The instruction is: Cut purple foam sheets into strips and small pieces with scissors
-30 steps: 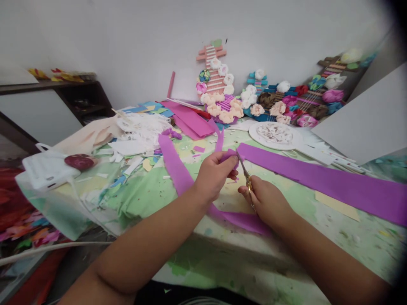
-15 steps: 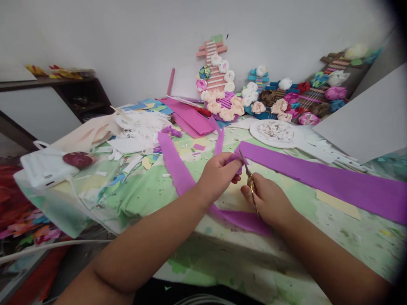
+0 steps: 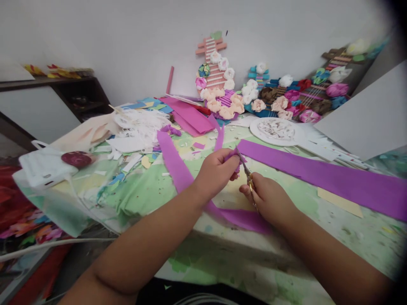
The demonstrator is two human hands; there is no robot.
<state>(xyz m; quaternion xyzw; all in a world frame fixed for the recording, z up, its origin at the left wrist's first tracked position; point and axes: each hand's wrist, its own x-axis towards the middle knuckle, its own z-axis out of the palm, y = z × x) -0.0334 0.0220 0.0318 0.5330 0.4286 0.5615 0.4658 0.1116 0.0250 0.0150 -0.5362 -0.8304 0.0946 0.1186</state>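
My left hand (image 3: 219, 171) pinches a small folded piece of purple crepe paper (image 3: 235, 157) between thumb and fingers. My right hand (image 3: 270, 197) is wrapped round the handles of a pair of scissors (image 3: 248, 177), whose blades point up and touch the purple paper at my left fingertips. Below and behind my hands a long purple strip (image 3: 176, 163) curves across the cloth. A broader purple strip (image 3: 318, 171) lies flat to the right. How far the blades are apart is hard to make out.
A pile of white strings (image 3: 140, 127) and paper scraps lies left, near a white charger (image 3: 46, 163) with a cable. Pink sheets (image 3: 190, 116) lie behind. Paper-flower guitars (image 3: 216, 78) lean on the wall. A white oval board (image 3: 276, 130) holds scraps. A white panel (image 3: 365, 114) stands right.
The scissor blades have shifted slightly against the purple paper at my left fingertips. Both hands have moved a little left and up in view; their holds are the same.
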